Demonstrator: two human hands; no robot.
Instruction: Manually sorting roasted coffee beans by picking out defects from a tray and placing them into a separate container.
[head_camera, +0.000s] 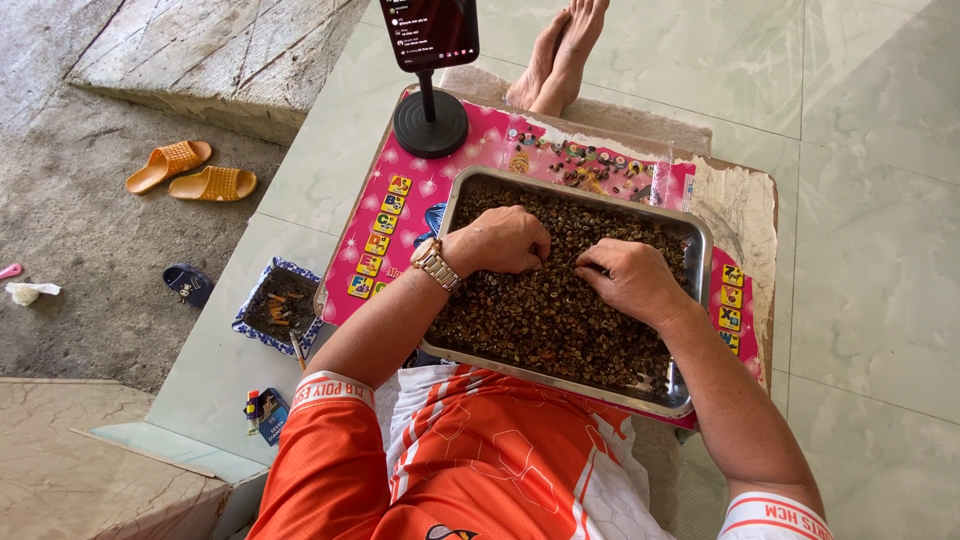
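A metal tray (700, 245) full of small dark brown beans or seeds (545, 315) rests on a low pink patterned table (480, 150). My left hand (500, 240), with a gold wristwatch (435, 264) on its wrist, lies curled on the beans near the tray's left middle. My right hand (630, 280) lies on the beans just to the right, fingers bent and pinched toward the left hand. Both hands touch the beans; whether any are pinched between the fingers is hidden.
A phone on a black round stand (431, 122) stands at the table's far left. Someone's bare feet (560, 55) lie beyond the table. A blue patterned dish with ash (280, 305) and a lighter (262, 412) sit on the tiled floor at left. Orange sandals (190, 170) lie on concrete.
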